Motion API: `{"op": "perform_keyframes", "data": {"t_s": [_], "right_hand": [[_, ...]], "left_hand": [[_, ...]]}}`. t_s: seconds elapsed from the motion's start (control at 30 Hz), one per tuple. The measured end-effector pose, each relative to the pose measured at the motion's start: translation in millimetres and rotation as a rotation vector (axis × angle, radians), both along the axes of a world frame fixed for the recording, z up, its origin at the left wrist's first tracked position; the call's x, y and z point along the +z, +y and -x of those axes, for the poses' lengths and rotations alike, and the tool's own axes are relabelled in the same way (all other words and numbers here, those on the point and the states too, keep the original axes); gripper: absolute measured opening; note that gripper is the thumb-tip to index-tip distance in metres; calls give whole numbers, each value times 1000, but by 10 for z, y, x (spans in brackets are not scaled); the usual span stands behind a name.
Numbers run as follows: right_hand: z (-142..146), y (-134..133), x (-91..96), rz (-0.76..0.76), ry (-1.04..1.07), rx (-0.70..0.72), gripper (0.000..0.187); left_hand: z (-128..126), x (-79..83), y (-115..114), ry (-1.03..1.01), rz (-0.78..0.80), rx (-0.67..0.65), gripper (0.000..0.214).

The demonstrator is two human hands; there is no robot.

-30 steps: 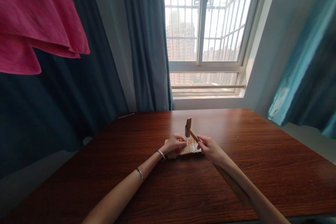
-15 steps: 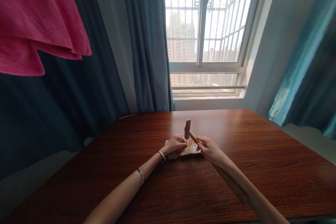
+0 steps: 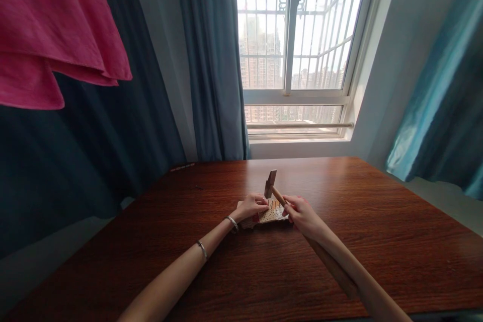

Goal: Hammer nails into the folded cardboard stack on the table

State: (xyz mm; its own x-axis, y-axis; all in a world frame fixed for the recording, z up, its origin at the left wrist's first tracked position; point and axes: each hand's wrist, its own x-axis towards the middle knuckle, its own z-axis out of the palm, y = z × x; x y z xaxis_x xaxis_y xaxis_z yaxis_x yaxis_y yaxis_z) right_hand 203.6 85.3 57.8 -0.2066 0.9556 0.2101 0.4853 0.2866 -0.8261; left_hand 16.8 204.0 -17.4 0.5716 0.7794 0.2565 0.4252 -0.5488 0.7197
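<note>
A hammer (image 3: pixel 278 196) with a wooden handle is gripped in my right hand (image 3: pixel 300 213), its metal head raised just above the fingertips of my left hand (image 3: pixel 255 206). That left hand pinches a thin nail (image 3: pixel 268 202), mostly hidden by the fingers, over a pale board (image 3: pixel 268 215) dotted with dark holes. Several thin nails stand upright at the board's far side. Wrapping or torn material shows at the board's edges. The rear of the hammer handle runs back under my right forearm.
The board lies on a brown wooden table (image 3: pixel 241 271). A small dark nail-like piece (image 3: pixel 198 187) lies to the left. Behind the table are a blue curtain (image 3: pixel 215 70) and a barred window (image 3: pixel 290 126). A pink cloth (image 3: pixel 64 30) hangs at upper left.
The hammer head has tilted slightly, its top moving up and to the right. My left hand and the board have stayed in place.
</note>
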Motion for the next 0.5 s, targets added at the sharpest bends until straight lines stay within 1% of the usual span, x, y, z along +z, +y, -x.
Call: {"op": "perform_keyframes", "data": {"t_s": [0.13, 0.3, 0.4, 0.5], "right_hand": [[-8, -47, 44, 33, 44, 4, 30], [-25, -77, 10, 55, 93, -2, 33], [-37, -77, -21, 91, 131, -1, 36], [-50, -79, -22, 117, 155, 8, 40]], "left_hand": [[14, 6, 8, 2, -5, -26, 18], [30, 22, 29, 3, 32, -71, 25], [100, 34, 59, -2, 17, -60, 43], [241, 74, 119, 6, 37, -43, 63]]}}
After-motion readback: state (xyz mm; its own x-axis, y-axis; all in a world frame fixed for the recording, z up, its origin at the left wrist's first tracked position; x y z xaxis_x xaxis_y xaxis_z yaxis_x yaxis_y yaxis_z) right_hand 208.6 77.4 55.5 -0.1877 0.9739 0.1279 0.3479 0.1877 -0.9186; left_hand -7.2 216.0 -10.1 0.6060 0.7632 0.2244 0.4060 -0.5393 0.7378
